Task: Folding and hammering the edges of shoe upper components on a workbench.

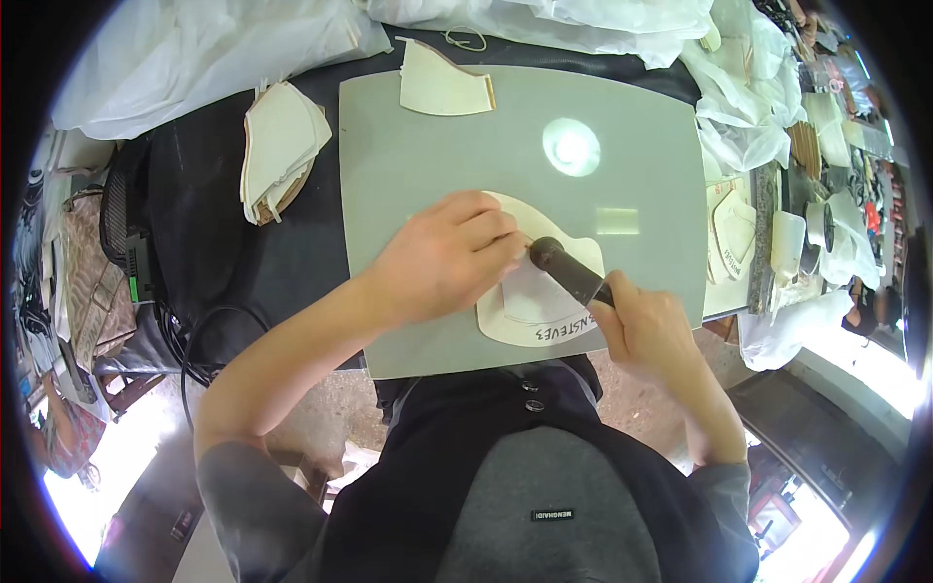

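Observation:
My right hand is wrapped round a dark hammer with a thick rounded head, held over the pattern piece. Its round end sits close to the fingertips of my left hand. The fingers of that hand are pinched together, and a thin bit between them and the hammer is too small to name. Under both hands lies a cream pattern piece with curved edges and handwriting on it. A smaller whitish piece rests on top, partly hidden by my hands and the hammer.
A grey-green board covers the table's middle. A cream cut piece lies at its far edge. Stacked cut pieces lie left on the black surface. Plastic bags line the back; more patterns lie right.

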A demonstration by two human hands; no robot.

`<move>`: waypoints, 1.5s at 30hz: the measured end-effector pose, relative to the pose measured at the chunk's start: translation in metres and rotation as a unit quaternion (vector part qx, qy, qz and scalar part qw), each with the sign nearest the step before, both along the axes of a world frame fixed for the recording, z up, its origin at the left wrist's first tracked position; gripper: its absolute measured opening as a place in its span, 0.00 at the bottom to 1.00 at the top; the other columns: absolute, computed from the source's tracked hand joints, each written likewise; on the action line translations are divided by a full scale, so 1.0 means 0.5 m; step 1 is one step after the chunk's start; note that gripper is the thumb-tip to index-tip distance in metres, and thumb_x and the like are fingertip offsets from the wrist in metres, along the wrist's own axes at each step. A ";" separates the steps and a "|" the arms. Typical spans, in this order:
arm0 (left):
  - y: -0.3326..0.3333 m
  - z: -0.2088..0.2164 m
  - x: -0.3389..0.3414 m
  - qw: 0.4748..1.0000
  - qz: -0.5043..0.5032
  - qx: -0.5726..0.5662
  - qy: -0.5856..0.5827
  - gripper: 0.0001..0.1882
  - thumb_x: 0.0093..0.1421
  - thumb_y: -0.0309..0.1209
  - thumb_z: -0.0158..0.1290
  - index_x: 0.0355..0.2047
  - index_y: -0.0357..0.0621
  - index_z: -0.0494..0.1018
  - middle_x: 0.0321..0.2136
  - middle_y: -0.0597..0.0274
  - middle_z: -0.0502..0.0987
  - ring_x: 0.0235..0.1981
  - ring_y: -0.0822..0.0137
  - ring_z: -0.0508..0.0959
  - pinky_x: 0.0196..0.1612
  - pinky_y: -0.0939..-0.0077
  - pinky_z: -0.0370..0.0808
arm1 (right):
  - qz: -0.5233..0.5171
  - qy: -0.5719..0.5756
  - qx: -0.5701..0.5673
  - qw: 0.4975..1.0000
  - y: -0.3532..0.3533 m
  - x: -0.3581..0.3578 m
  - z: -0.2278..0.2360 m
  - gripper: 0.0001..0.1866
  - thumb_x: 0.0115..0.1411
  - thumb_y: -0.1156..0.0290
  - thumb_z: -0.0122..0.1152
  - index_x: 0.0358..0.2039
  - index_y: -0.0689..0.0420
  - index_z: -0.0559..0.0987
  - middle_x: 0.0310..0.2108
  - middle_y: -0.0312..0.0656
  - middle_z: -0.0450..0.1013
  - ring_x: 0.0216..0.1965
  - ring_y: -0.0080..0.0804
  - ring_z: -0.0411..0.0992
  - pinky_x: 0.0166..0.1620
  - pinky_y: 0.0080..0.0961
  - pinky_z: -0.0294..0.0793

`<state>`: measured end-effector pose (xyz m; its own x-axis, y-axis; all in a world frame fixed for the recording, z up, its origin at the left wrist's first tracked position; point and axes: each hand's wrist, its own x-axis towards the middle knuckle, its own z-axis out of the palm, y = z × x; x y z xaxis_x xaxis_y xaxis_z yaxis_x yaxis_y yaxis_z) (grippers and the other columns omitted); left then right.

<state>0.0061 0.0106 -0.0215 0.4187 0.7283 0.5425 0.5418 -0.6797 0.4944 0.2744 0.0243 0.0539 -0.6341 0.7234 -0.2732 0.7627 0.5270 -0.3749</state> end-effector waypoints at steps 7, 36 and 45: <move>-0.012 0.007 -0.005 0.999 0.018 0.009 0.029 0.15 0.48 0.25 0.67 0.37 0.40 0.78 0.37 0.65 0.78 0.40 0.60 0.79 0.42 0.67 0.80 | -0.014 0.041 0.001 0.999 0.007 -0.005 0.006 0.15 0.68 0.61 0.59 0.32 0.58 0.69 0.15 0.44 0.70 0.17 0.50 0.72 0.22 0.43 0.68; -0.014 0.005 -0.012 0.999 0.032 0.006 0.011 0.17 0.44 0.25 0.70 0.35 0.40 0.78 0.35 0.63 0.78 0.38 0.59 0.80 0.40 0.67 0.80 | 0.058 -0.007 0.003 0.998 0.052 -0.031 -0.002 0.17 0.70 0.58 0.55 0.34 0.59 0.68 0.15 0.45 0.69 0.18 0.51 0.73 0.23 0.45 0.69; -0.016 0.000 -0.020 0.992 0.096 -0.059 -0.062 0.29 0.44 0.32 0.75 0.39 0.40 0.68 0.38 0.53 0.76 0.34 0.52 0.77 0.35 0.64 0.78 | 0.077 0.028 -0.001 0.997 0.071 -0.046 0.004 0.17 0.70 0.58 0.55 0.34 0.60 0.68 0.16 0.48 0.71 0.20 0.55 0.73 0.25 0.47 0.70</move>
<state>-0.0038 0.0025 -0.0216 0.2020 0.8497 0.4871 0.5858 -0.5034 0.6352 0.2515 0.0597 0.0557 -0.7514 0.6166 -0.2352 0.6512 0.6350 -0.4157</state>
